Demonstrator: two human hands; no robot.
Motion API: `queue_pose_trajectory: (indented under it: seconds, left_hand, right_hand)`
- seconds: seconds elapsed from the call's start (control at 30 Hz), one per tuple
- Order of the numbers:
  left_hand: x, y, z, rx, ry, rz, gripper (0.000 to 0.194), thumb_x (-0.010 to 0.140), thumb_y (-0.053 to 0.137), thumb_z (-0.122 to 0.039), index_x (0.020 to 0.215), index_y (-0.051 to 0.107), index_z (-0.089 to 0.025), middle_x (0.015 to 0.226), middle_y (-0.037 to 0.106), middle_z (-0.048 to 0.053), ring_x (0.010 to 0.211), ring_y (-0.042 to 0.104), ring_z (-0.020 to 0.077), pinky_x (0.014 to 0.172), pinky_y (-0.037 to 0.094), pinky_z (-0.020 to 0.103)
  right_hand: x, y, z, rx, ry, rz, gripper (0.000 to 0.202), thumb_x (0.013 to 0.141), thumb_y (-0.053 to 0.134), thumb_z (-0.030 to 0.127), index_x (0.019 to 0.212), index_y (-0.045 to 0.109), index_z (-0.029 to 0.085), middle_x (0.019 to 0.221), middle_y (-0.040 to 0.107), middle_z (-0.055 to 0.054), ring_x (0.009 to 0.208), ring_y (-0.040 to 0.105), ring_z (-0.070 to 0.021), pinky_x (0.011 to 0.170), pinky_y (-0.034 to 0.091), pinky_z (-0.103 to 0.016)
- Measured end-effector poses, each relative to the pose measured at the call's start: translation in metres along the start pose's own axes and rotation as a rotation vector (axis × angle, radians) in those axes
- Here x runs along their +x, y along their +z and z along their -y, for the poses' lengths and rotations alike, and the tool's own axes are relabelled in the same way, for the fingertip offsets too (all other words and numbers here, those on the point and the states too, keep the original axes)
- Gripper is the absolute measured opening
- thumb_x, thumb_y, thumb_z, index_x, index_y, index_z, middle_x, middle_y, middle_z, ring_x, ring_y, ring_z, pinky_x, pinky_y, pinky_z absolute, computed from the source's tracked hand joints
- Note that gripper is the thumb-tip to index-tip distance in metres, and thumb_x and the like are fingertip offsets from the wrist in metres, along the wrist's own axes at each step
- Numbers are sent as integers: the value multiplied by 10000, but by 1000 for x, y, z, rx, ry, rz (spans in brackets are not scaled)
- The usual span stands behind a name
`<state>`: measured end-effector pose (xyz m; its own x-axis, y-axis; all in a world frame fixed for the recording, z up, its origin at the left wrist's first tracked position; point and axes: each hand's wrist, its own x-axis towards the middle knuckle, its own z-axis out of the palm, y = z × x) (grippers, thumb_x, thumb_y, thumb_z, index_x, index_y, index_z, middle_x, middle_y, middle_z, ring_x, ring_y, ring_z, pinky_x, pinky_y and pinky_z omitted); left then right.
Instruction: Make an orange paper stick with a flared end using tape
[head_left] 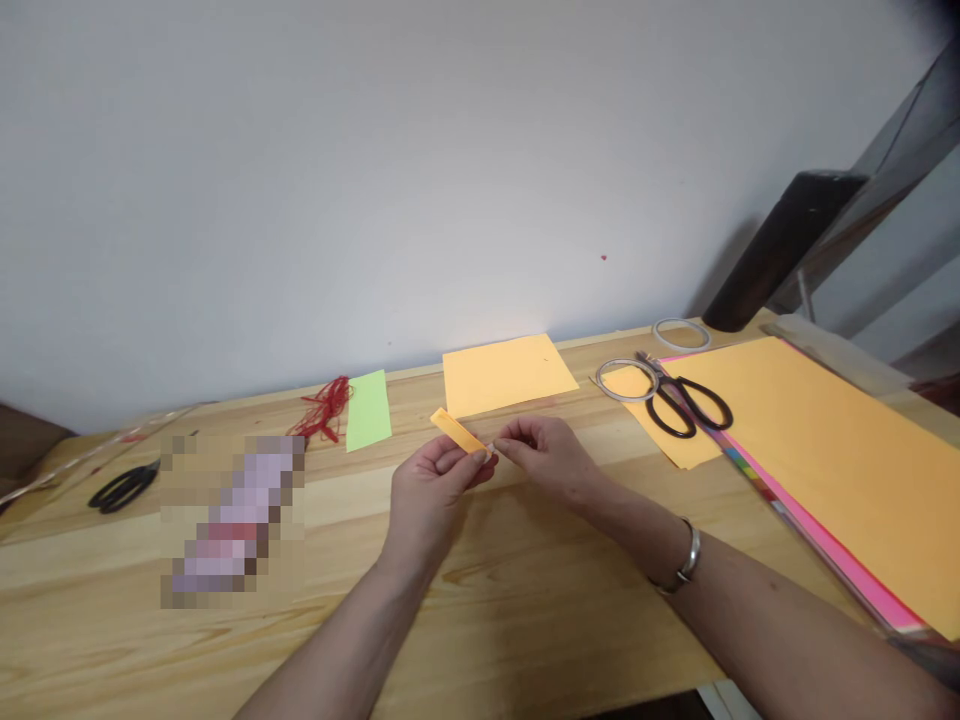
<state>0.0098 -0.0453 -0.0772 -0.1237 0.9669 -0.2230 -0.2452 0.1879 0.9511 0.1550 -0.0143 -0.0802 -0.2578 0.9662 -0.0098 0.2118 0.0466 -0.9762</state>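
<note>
Orange paper, folded into a narrow strip (457,430), sits just in front of the orange sheet (510,375) that lies on the wooden table (525,610) near the wall. The left hand (431,490), in front of that sheet and a little to its left, pinches the strip between thumb and fingers, the free end slanting up toward the sheet. The right hand (551,455), in front of the sheet, has thumb and forefinger pressed together at the strip's lower end, where something pale shows; it is too small to tell exactly what they pinch. A silvery bracelet (691,553) circles the right wrist.

Left of the sheet lie a green paper (369,411), then red threads (328,408) touching it, and farther off a pair of black-handled scissors (124,487). A purplish thing (247,510) between is blurred out. Right of the sheet, larger scissors (666,383) rest on papers beside a white ring (626,399), with a big orange stack (825,440) beyond.
</note>
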Motion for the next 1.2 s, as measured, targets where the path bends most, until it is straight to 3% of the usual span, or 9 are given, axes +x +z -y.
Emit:
queue_pose_trajectory:
  seconds: [0.13,0.27,0.47,0.63,0.97,1.2]
  left_hand:
    - [1,0,0,-16,-3,-30,277,583,802,-242,796,675,-119,726,726,52,660,664,127,682,529,243]
    - [2,1,-1,-8,-3,-41,289,583,799,-252,808,675,-120,717,724,48,661,664,131,698,534,257]
    - [0,1,-2,56,20,-39,270,607,785,-265,808,675,-122,741,727,52,682,667,139,712,539,269]
    - [0,1,1,34,29,29,248,638,768,-265,825,676,-130,768,727,47,720,672,143,712,543,260]
    - [0,1,-2,51,33,20,330,619,778,-267,889,660,-120,785,717,55,678,677,152,688,553,286]
    - [0,1,-2,65,36,-9,328,621,768,-275,891,655,-130,764,714,51,664,679,157,663,544,285]
  right_hand:
    - [0,-1,2,11,0,-63,229,787,518,322,654,586,148,612,523,29,612,458,-107,580,360,-233]
    - [-1,-1,3,17,-2,-44,221,775,543,326,665,613,147,596,517,32,600,446,-105,568,349,-231]
    - [0,0,1,29,8,-40,190,751,578,313,691,655,150,644,606,16,624,502,-113,584,374,-232]
    - [2,-1,0,121,56,30,159,736,598,278,717,686,147,704,664,-1,678,559,-121,640,407,-232]
    - [2,-6,-5,149,56,133,218,738,614,348,735,698,147,714,665,-4,680,551,-122,642,392,-239]
    - [1,-4,0,52,8,14,205,736,610,340,718,684,150,673,635,5,629,519,-110,584,384,-226]
